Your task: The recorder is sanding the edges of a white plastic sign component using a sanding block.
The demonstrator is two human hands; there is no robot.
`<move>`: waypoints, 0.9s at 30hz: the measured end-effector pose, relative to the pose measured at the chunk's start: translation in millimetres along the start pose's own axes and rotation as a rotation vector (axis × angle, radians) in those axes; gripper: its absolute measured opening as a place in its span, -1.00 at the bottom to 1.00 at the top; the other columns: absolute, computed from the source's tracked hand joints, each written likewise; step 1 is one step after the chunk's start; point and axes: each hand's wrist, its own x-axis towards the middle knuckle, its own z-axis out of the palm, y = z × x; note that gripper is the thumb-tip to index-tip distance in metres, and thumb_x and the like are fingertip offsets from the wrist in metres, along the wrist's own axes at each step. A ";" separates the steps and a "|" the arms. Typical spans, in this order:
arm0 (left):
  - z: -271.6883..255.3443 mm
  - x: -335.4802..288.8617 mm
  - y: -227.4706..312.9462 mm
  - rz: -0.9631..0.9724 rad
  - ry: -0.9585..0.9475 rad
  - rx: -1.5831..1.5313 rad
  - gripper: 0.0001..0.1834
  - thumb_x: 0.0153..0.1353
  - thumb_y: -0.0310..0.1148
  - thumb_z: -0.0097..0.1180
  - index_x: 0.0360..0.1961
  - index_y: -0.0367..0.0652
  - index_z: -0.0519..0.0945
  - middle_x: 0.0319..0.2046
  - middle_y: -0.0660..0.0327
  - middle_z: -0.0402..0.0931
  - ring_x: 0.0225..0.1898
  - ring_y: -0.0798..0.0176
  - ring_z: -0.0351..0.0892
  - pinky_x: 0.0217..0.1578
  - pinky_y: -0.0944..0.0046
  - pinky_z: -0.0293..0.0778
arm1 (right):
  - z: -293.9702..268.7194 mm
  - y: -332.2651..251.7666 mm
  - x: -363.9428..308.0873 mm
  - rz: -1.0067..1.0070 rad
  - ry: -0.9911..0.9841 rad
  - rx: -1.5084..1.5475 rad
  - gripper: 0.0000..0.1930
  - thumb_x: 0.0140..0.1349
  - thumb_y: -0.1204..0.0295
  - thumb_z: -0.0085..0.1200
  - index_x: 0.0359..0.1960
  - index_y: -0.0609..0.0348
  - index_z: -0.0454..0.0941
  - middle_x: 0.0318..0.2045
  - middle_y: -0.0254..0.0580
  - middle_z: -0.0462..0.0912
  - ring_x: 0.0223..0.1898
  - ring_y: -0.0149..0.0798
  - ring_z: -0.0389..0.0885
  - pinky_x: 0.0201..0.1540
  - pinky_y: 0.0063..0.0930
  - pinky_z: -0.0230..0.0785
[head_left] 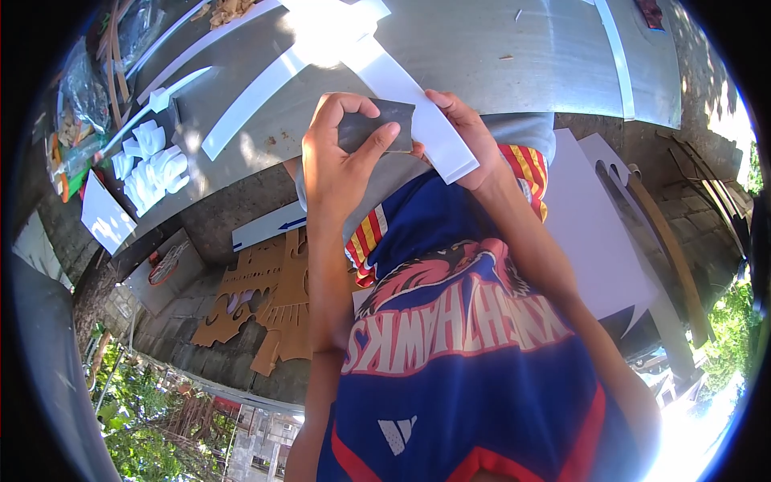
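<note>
My left hand (pixel 333 157) pinches a small dark grey sheet of sandpaper (pixel 399 118) between thumb and fingers. The sheet lies against or just beside the edge of a white strip-like arm (pixel 434 132), part of a larger white piece whose far middle is washed out by glare. My right hand (pixel 474 149) grips that arm near its squared end, thumb along the far side. Another white arm (pixel 253 104) of this piece stretches to the left over the table.
The grey metal table (pixel 498 88) carries several white cut-outs (pixel 152 169) at the left and a white strip (pixel 614 56) at the right. Brown cardboard cut-outs (pixel 277 281) lie below on the left. A large white sheet (pixel 590 233) leans beside my right arm.
</note>
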 end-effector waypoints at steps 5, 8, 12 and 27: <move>-0.3 0.8 3.9 -0.121 0.061 -0.067 -0.75 0.05 -0.55 0.27 -0.23 -0.27 0.51 -0.30 0.21 0.50 -0.33 0.30 0.53 -0.26 0.31 0.45 | -1.6 2.2 4.3 -0.006 -0.148 0.101 -0.60 0.32 0.22 -0.03 0.00 0.33 0.42 -0.18 -0.08 0.57 -0.28 -0.27 0.52 -0.30 -0.42 0.44; 3.8 2.5 6.4 0.229 0.295 0.347 -0.71 0.04 -0.61 0.23 -0.18 -0.27 0.50 -0.29 0.18 0.51 -0.35 0.25 0.56 -0.32 0.30 0.47 | -0.2 2.1 7.7 -0.024 -0.182 0.065 -0.57 0.34 0.21 -0.08 0.06 0.34 0.40 -0.13 -0.06 0.57 -0.23 -0.27 0.53 -0.28 -0.43 0.45; 17.6 -3.7 7.0 0.179 0.380 0.301 -0.63 0.00 -0.65 0.21 -0.11 -0.22 0.52 -0.33 0.21 0.57 -0.32 0.32 0.57 -0.23 0.35 0.47 | 2.9 2.7 8.5 -0.046 -0.189 0.027 -0.50 0.38 0.18 -0.16 0.18 0.34 0.34 -0.02 -0.04 0.56 -0.17 -0.27 0.54 -0.25 -0.46 0.47; 12.6 -9.9 -7.5 0.333 0.376 0.341 -0.69 -0.21 -0.63 0.28 -0.34 -0.21 0.58 -0.36 0.19 0.55 -0.35 0.11 0.57 -0.34 0.22 0.50 | -0.9 4.9 12.3 -0.074 -0.212 -0.002 -0.50 0.43 0.18 -0.25 0.24 0.32 0.30 0.10 0.01 0.51 -0.14 -0.30 0.61 -0.11 -0.42 0.52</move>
